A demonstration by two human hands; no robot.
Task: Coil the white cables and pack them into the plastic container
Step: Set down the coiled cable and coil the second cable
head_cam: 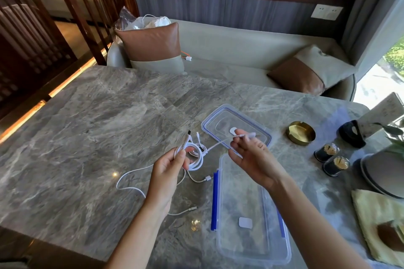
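My left hand (172,165) grips a coiled white cable (196,159) above the marble table (98,126). From the coil a strand runs right to my right hand (249,153), which pinches the cable's plug end between its fingertips. A second white cable (131,188) lies loose on the table under my left forearm, its plug near the container. The clear plastic container (251,253) with blue clips stands open at the front right, holding only a small white square item. Its clear lid (218,120) lies behind my right hand.
A brass ashtray (301,132) and two small dark jars (326,152) stand to the right, with a plate (384,172) and a yellow cloth (376,214) beyond. A sofa with cushions (153,43) runs along the far table edge.
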